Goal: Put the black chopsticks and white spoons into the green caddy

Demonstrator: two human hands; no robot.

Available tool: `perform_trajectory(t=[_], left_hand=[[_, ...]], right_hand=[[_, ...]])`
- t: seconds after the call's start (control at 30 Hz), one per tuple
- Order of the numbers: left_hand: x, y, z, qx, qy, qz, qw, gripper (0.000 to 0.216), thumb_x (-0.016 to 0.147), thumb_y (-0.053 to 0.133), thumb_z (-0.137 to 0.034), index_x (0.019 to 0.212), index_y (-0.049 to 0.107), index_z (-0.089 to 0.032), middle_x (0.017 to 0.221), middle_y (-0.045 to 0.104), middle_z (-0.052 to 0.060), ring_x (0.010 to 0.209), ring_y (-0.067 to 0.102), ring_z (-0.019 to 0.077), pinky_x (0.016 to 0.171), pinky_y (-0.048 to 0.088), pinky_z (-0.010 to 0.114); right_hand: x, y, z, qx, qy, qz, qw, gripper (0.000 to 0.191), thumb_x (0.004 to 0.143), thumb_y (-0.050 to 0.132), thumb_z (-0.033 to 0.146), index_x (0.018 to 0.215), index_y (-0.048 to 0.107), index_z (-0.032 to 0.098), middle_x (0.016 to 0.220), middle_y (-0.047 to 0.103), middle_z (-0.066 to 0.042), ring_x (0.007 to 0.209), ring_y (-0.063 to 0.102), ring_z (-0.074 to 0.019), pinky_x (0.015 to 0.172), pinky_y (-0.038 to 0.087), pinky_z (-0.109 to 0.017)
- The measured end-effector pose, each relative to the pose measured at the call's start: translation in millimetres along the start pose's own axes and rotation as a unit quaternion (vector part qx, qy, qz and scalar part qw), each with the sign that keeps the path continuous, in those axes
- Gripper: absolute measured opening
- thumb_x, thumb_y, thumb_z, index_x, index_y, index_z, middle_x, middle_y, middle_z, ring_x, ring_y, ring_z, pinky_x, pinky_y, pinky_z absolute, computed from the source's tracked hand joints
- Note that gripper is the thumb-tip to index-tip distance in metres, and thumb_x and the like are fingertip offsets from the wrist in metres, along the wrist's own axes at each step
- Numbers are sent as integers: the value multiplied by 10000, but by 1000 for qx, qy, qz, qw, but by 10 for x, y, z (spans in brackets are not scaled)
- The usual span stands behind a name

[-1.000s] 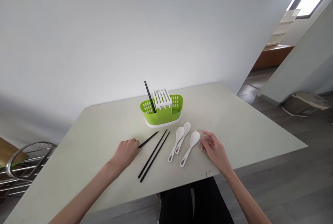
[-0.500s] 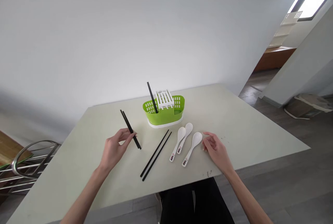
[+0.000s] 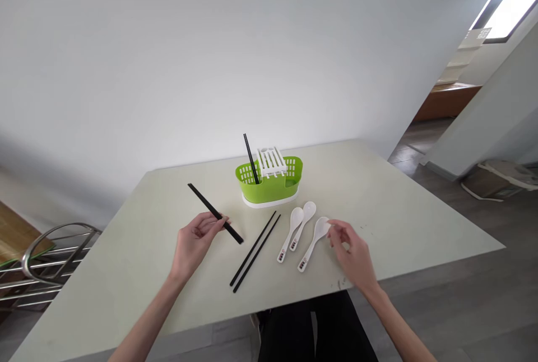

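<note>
A pair of black chopsticks is pinched between the thumb and fingers of my left hand, tilted down to the right above the table. My right hand is at the bowl of the rightmost white spoon; its fingers are curled but apart, and the index fingertip overlaps the bowl's edge. Left of that spoon lie two more white spoons, bowls close together. Two loose black chopsticks rest side by side between my hands. Behind them stands a green basket with other black chopsticks upright in its left compartment.
A white slotted rack sits across the basket's middle. The pale table meets a white wall at the back. A metal-framed stool stands beyond the left edge, and a bin-like container on the floor at right.
The chopsticks in my left hand have swung to a flatter tilt and the hand has shifted slightly right. My right hand has come to the rightmost spoon's bowl; the spoon has not visibly moved.
</note>
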State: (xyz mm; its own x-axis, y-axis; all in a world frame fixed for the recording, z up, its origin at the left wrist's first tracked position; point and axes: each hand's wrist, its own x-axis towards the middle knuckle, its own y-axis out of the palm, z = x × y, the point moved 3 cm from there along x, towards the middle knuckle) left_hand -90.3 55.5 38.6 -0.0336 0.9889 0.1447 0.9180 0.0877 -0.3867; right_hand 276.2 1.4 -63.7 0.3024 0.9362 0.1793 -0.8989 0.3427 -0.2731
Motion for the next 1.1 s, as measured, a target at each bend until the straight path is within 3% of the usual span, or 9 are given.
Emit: perform_trajectory(t=[0.17,0.3,0.43,0.53,0.63,0.7,0.77,0.9,1.1], left_hand=[[-184,318,-300,-114,-40,42,992,437,835,792,-600,950,689,-191,1060,821,127,1059,785,322,1025,627,497],[-288,431,-459,-133,-56,74,987,438,825,815,-572,986,717,-176,1076,817,119,1027,791,311,995,642,481],[-291,348,-506,-122,-54,47,990,412,838,808,-563,938,754,-168,1019,824,109,1006,790,284,1006,637,436],[-150,252,-593,-109,-37,33,993,429,837,798,-583,902,773,-160,997,825,112,977,793,279,999,640,425],[218,54,-817,-100,20,-45,994,438,800,833,-574,930,784,-158,994,824,103,966,796,263,1001,637,399],[571,-104,-995,-88,71,-133,985,444,782,849,-561,966,784,-162,1014,821,92,941,801,246,994,638,384],[965,-163,-1106,-54,96,-149,983,446,765,858,-559,944,787,-157,1017,815,89,894,805,237,957,649,370],[1621,45,-981,29,77,-105,991,423,744,860,-531,894,782,-143,937,814,87,783,801,230,819,666,336],[1945,501,-499,191,57,-60,978,318,754,837,-488,850,797,-188,849,826,66,881,799,267,853,630,349]], right_hand=[[-297,524,716,68,-78,221,970,424,1025,582,510,1383,629,290,1229,724,-94,1026,677,-262,926,533,-396],[-390,824,988,81,-84,311,943,366,1116,415,448,1189,699,230,822,670,-8,760,605,-172,777,465,-300],[-374,893,986,85,-87,290,949,389,1124,406,433,1013,710,216,714,564,26,653,515,-137,659,399,-265],[-329,821,945,88,-114,271,952,339,1107,450,440,1115,719,234,853,667,-10,780,612,-166,771,472,-287],[-199,586,792,97,-112,229,962,359,1071,517,469,1333,648,262,1086,716,-58,917,680,-199,882,527,-335],[-64,353,574,100,-68,183,976,417,1055,529,508,1383,600,260,1090,721,-67,884,698,-202,838,555,-338],[75,101,296,92,-29,112,989,442,1031,557,550,1345,595,242,1030,727,-66,849,694,-203,820,565,-341],[234,-235,-231,60,26,-8,998,472,1001,555,616,1240,616,214,939,728,-63,748,659,-195,758,564,-345],[205,-218,-455,29,33,26,999,484,1013,499,635,1232,617,219,913,735,-61,739,679,-206,724,551,-340]])
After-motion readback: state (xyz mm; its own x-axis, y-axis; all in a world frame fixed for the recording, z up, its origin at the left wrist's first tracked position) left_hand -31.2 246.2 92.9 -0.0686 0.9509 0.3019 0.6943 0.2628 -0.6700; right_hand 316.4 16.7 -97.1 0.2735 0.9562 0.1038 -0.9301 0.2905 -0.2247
